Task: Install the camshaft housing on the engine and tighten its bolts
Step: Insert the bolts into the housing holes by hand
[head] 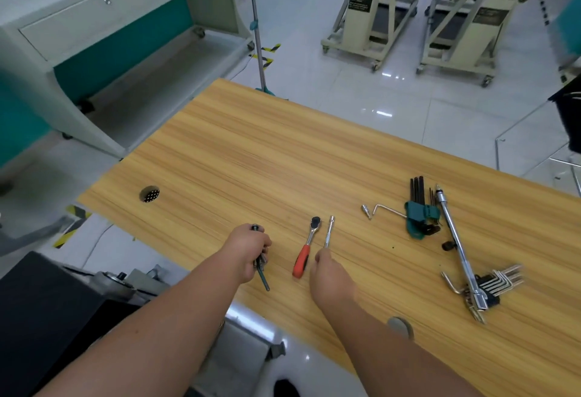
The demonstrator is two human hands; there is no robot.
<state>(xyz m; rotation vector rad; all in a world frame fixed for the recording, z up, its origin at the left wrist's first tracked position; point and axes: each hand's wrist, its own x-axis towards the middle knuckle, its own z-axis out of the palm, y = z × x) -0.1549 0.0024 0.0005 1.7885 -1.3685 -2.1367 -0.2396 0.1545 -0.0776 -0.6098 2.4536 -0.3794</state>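
My left hand (248, 250) grips a bundle of dark bolts or rods (262, 271) at the near left of the wooden table (251, 151); one dark end sticks out above the fist, another below. A ratchet with a red handle (306, 247) lies just right of it. Beside the ratchet lies a chrome extension bar (329, 231), and the fingertips of my right hand (327, 274) are at its near end; whether they pinch it I cannot tell. No camshaft housing is visible; grey metal parts (125, 280), perhaps the engine, sit below the table's left edge.
To the right lie a small socket (366, 210), a green-holdered hex key set (419, 211), a long chrome wrench (457, 246) and a second hex key set (490, 283). A cable hole (149, 194) is at the table's left. Grey cabinet and wheeled stands sit on the floor beyond.
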